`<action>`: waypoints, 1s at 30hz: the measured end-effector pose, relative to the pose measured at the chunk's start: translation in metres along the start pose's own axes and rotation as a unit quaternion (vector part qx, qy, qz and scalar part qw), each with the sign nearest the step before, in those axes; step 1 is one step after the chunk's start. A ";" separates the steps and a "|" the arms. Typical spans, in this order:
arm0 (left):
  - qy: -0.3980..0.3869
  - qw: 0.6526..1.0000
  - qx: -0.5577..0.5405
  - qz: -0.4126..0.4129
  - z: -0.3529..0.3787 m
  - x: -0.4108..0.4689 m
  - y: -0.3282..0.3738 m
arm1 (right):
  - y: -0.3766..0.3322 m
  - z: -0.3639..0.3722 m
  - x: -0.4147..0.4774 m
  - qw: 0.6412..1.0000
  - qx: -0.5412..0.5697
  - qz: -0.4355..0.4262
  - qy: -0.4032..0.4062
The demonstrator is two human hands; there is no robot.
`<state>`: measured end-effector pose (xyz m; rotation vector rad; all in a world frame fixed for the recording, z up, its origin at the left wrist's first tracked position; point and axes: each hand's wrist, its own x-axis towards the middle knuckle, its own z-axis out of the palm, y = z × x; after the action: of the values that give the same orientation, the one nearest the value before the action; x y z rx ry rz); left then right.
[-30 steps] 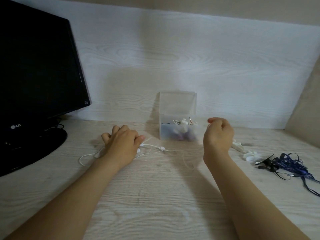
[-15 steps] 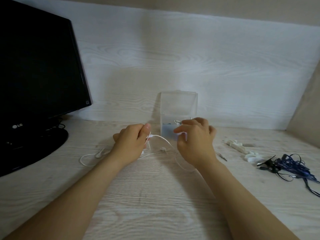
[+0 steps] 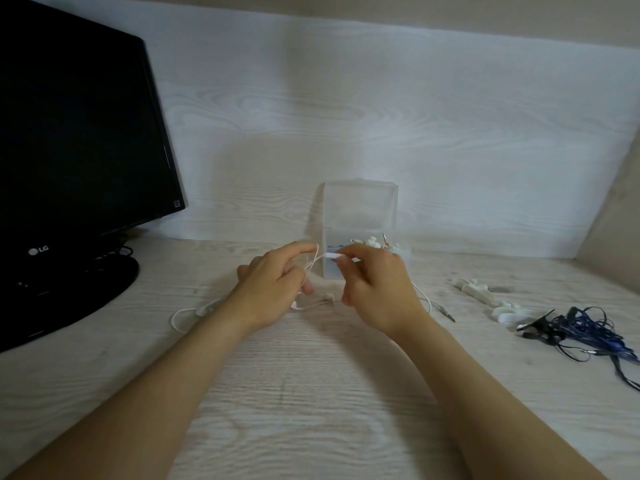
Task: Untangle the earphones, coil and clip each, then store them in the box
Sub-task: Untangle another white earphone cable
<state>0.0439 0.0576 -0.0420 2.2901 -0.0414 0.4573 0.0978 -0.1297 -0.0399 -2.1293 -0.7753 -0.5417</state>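
The LG monitor (image 3: 79,161), well left of the clear box (image 3: 360,216), has not moved, and neither has the box, which stands open with its lid up. The hands have changed. The left hand (image 3: 273,289) and right hand (image 3: 377,289) now meet just in front of the box; a second ago they were well apart, the left low on the desk and the right a raised fist at the box's right. The blue earphones (image 3: 595,330), far right of the box, lie untouched in a tangle. The white earphones (image 3: 313,268) are lifted between the hands. The left thumb and forefinger pinch the cord, and the right pinches its small inline piece (image 3: 330,255). Coiling looks about to begin. The clips (image 3: 474,289) wait to the right of the box.
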 end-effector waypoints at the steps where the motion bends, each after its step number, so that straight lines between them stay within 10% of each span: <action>1: 0.005 1.000 0.013 0.004 0.000 0.000 -0.002 | -0.002 -0.001 0.000 0.999 0.031 0.021 0.006; 7: 0.087 0.994 0.062 -0.003 0.000 0.004 -0.012 | -0.010 -0.007 0.003 0.962 0.223 0.131 0.086; 19: 0.234 0.972 -0.008 -0.022 0.002 0.002 -0.002 | -0.021 -0.017 0.006 0.775 0.565 0.228 0.170; 30: 0.128 0.905 -0.390 -0.112 -0.006 0.009 0.003 | -0.020 -0.020 0.009 0.698 0.636 0.273 0.183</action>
<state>0.0497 0.0608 -0.0332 1.4146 0.1466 0.5022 0.0878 -0.1325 -0.0120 -0.7781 -0.0988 -0.0003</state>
